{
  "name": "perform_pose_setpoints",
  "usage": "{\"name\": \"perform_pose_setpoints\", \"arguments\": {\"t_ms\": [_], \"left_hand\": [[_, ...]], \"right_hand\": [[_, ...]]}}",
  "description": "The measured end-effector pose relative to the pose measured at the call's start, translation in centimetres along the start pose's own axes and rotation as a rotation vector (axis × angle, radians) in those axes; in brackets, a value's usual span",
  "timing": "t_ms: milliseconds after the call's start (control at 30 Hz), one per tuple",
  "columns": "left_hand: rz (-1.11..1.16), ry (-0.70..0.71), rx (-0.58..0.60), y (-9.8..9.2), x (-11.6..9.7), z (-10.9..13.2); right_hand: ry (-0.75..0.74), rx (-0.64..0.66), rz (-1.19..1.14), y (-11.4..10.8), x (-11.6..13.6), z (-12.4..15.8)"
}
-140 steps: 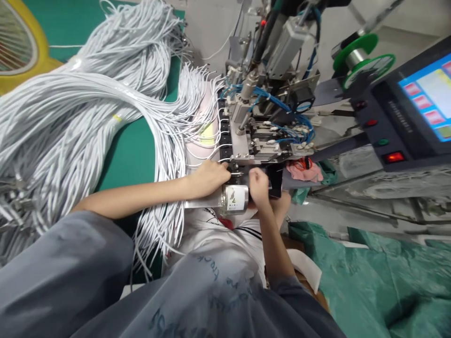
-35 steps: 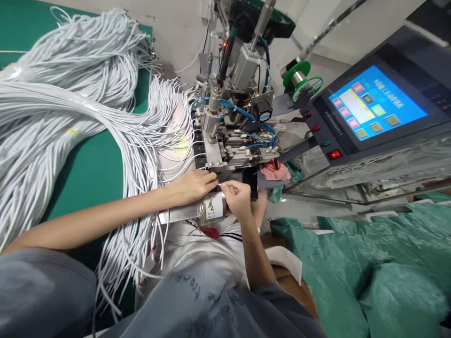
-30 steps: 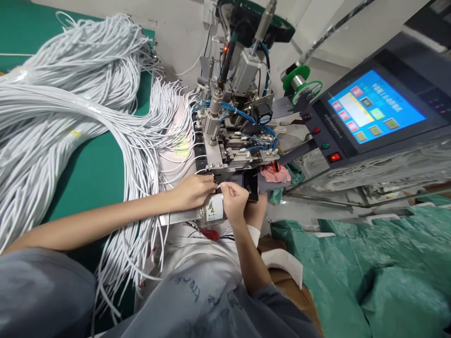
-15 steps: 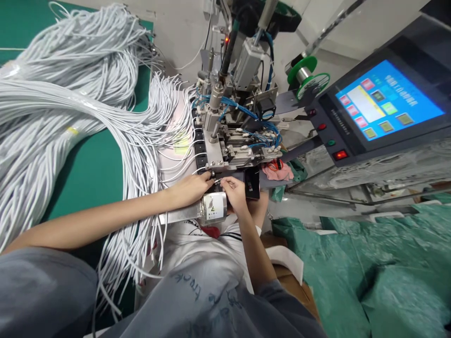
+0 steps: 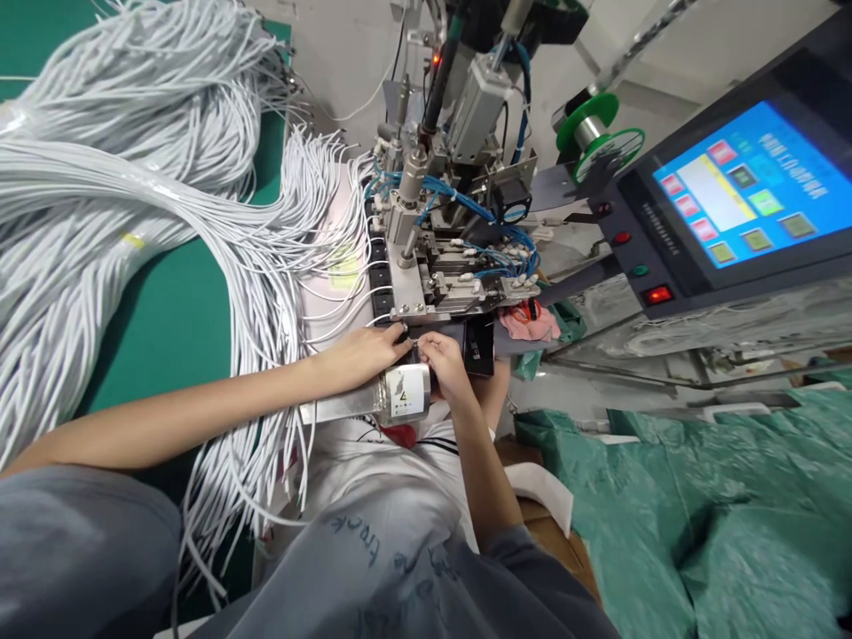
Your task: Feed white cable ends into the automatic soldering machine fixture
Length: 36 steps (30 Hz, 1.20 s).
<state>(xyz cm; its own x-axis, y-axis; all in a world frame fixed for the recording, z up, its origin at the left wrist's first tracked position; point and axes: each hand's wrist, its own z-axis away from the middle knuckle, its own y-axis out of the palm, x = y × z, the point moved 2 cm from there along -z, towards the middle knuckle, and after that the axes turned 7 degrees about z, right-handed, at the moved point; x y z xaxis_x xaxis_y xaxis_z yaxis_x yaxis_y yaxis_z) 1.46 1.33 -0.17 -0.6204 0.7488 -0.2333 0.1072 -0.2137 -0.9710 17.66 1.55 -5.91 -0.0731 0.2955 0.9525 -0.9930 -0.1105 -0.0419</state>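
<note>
One barely discernible piece (image 5: pixel 416 343) pinched in right hand (image 5: pixel 444 359). At nine o'clock, half-bent left hand (image 5: pixel 363 355), with grip impossible to tell; at six, labelled case (image 5: pixel 407 392) with hidden inside.

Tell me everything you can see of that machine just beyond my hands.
The machine looks mostly metal, silver-grey and black, with an upright silver cylinder, a boxy black part and blue tubes looping across it. A red light glows near its top. Black blocks line its left side in the picture, white cables leading up to them. The left hand and right hand are at its near end; whether they touch it is unclear.
</note>
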Motion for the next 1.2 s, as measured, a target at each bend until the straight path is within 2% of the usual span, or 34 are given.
{"name": "perform_pose_setpoints", "arguments": {"t_ms": [233,567,700,900,1100,1200], "left_hand": [[-0.015,0.01,-0.028,0.1,0.1,0.1],[-0.033,0.007,0.0,0.2,0.1,0.1],[-0.025,0.0,0.018,-0.1,0.0,0.1],[-0.002,0.0,0.004,0.1,0.1,0.1],[0.063,-0.008,-0.001,0.0,0.0,0.1],[0.057,-0.001,-0.009,-0.1,0.0,0.1]], "right_hand": [[-0.024,-0.113,0.037,-0.1,-0.2,0.1],[0.004,-0.191,-0.045,0.8,-0.7,0.8],[-0.042,-0.252,-0.035,0.9,-1.1,0.9],[-0.109,-0.223,0.011,0.5,-1.5,0.5],[0.008,-0.18,-0.003,0.6,-1.1,0.1],[0.006,-0.209,-0.011,0.5,-0.9,0.4]]}}
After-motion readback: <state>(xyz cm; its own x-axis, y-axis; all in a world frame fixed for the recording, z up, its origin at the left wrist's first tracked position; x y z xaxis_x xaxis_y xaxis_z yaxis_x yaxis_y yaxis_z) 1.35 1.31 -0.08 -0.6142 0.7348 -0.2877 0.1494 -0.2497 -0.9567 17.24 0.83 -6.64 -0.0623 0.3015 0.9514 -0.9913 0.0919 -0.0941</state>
